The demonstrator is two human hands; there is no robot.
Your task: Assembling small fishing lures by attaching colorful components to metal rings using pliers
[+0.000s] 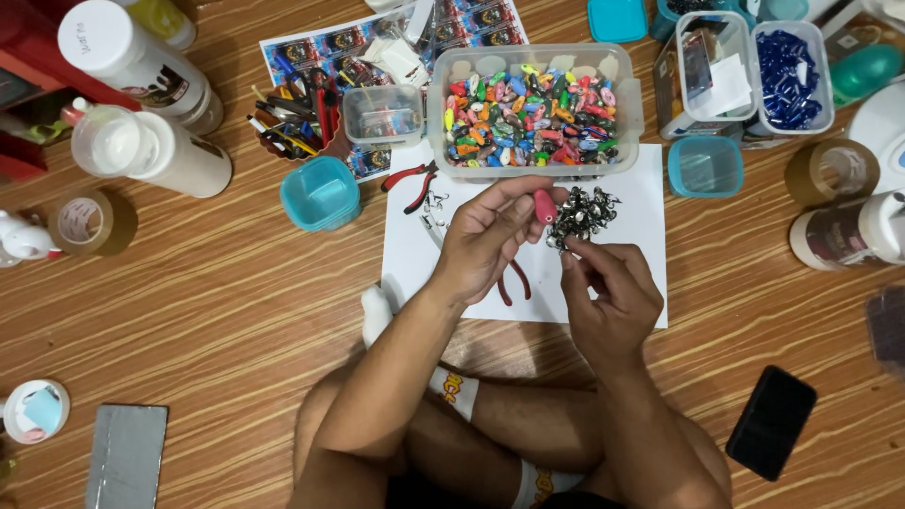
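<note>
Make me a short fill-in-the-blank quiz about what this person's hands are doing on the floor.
1. The left hand pinches a small ____ lure-shaped piece.
2. The right hand reaches into a pile of ____ hooks.
3. That pile lies on a ____ sheet of paper.
4. The clear tub holds many ____ pieces.

Missing words: pink; metal; white; colourful

Bare forearms; white socks [456, 391] with orange-yellow lettering; legs bare.

A small pink teardrop-shaped lure [545, 206] stood upright, pinched at fingertips, just left of a heap of metal hooks [582, 217] on white paper.
</note>
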